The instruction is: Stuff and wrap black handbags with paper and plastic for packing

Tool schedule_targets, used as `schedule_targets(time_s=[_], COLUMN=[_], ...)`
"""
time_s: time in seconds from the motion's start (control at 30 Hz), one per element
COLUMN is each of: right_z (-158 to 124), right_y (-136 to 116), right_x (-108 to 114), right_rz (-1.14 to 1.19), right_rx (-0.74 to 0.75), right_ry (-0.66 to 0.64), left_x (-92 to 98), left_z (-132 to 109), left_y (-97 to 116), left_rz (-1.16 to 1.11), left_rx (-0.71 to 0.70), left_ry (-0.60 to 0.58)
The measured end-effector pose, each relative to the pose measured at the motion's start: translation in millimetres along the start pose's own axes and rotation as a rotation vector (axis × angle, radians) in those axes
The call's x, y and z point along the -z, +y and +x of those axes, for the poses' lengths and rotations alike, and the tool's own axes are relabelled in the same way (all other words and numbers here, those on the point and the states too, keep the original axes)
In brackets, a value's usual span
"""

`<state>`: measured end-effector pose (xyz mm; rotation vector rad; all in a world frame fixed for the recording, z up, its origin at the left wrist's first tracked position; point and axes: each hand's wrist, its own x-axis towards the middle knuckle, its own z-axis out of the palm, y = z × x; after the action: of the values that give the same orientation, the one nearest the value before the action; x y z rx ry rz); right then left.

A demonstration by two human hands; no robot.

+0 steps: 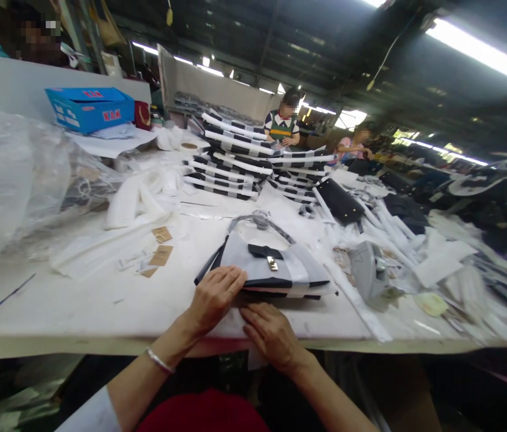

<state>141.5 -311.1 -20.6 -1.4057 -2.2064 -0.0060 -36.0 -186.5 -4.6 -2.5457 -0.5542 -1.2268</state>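
A black handbag (260,273) lies on the white table in front of me, partly wrapped in pale sheeting. Its gold clasp (272,263) faces up, and its handle (235,223) arches toward the far side, also wrapped. At the bag's near left corner is my left hand (218,295), closed on the edge with its thumb hidden. My right hand (272,336) rests palm down on the table just below the bag's near edge, fingers stretched out and nothing visible in them. Whether its fingertips touch the bag, I cannot tell.
Stacks of wrapped black bags (235,150) stand at the back. Brown tags (161,255) and plastic sheeting (14,192) lie left, near a blue box (95,111). A grey tape dispenser (367,270) stands right. Two people work beyond the table.
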Motion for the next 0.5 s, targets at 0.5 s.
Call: schedule_targets(time_s=[0.5], right_z=[104.9], right_y=[62.7], right_x=[90.0], right_rz=[0.215], right_rx=[-0.582], right_ry=[0.301], left_x=[-6.5], left_z=[-18.3], left_y=[23.5], left_rz=[0.035], left_rx=[0.023], left_ry=[-0.086])
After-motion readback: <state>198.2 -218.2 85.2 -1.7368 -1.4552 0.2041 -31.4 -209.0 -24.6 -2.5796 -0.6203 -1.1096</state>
